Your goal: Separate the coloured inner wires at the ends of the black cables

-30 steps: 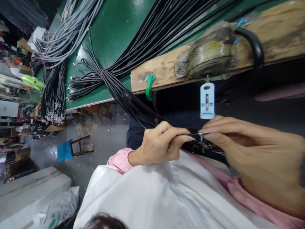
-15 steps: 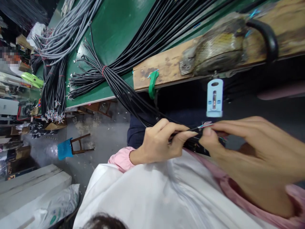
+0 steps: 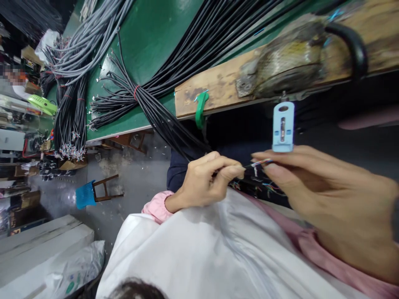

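My left hand (image 3: pixel 205 179) is closed around a thin black cable, gripping it near its stripped end. From that end come fine coloured wires (image 3: pixel 259 162), and my right hand (image 3: pixel 327 195) pinches them between thumb and forefinger. Just above my right fingers hangs a light blue plastic piece (image 3: pixel 283 126) with a slot and a small blade-like metal strip in it. A bundle of black cables (image 3: pixel 162 118), tied with a red band, runs from the table down toward my left hand. More loose coloured wire ends (image 3: pixel 268 187) show below, between my hands.
A wooden board (image 3: pixel 215 89) lies along the edge of the green table (image 3: pixel 149 37), with a green hook (image 3: pixel 201 109) and a taped lump (image 3: pixel 283 58) on it. Grey cables (image 3: pixel 96 37) lie at far left. A blue stool (image 3: pixel 85 194) stands on the floor.
My right hand has shifted slightly and its forefinger now stretches further along the wires. My left hand has drawn a little to the left. The light blue piece sits slightly further right in view.
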### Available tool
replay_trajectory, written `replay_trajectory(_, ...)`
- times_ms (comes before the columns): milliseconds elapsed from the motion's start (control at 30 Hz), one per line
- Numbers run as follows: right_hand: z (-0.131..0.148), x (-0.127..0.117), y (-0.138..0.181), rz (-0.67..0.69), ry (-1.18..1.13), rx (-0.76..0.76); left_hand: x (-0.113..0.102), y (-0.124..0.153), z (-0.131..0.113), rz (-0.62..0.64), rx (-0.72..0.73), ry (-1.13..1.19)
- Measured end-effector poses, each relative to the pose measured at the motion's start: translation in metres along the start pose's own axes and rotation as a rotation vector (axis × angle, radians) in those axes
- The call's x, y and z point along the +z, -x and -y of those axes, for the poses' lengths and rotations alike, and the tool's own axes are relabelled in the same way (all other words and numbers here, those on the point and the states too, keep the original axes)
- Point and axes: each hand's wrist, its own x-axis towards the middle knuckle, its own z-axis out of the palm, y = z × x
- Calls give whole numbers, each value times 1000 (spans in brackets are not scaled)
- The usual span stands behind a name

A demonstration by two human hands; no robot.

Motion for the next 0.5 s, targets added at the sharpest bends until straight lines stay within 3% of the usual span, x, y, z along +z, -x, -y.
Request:
replay_trajectory(133, 2, -2, -2, 96, -94, -52, -2, -2, 5, 41, 102, -8)
replay_trajectory(267, 6, -5, -4, 143, -123, -74, -2, -4, 10, -11, 287, -3)
replay_trajectory(367, 6, -4, -5, 114, -109, -133, -1, -5, 6, -53, 326, -16)
replay_trajectory(500, 2, -3, -6, 111, -66, -145, 0, -3, -1, 45, 350, -123)
